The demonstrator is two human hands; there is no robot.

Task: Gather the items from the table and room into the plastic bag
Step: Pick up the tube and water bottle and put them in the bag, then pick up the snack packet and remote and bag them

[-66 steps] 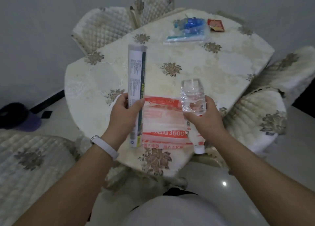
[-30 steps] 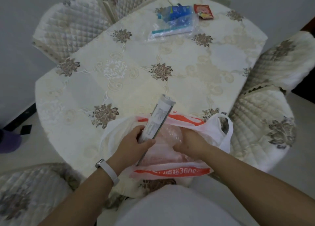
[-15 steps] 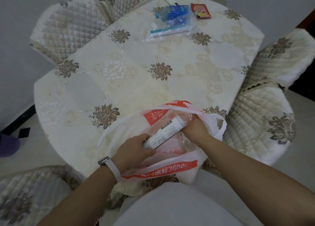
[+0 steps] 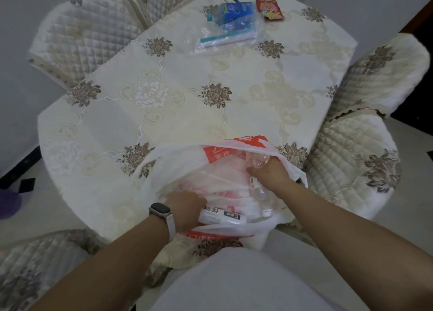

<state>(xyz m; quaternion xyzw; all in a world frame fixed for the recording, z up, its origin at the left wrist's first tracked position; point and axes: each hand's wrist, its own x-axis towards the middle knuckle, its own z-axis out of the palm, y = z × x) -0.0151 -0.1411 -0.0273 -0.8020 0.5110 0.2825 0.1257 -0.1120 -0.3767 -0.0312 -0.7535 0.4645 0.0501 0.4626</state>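
Both hands work inside the plastic bag (image 4: 178, 170).
Our left hand (image 4: 185, 207) grips the long white carton (image 4: 221, 214), which lies crosswise at the bag's near lip. Our right hand (image 4: 269, 171) clasps the water bottle (image 4: 264, 197), cap toward us. The clear pouch (image 4: 230, 29) lies crosswise on the tabletop (image 4: 164, 76) beyond the bag, nearer our right fingers.

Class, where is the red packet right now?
In the head view, the red packet lies at the table's far edge, right of the clear bag holding blue items.
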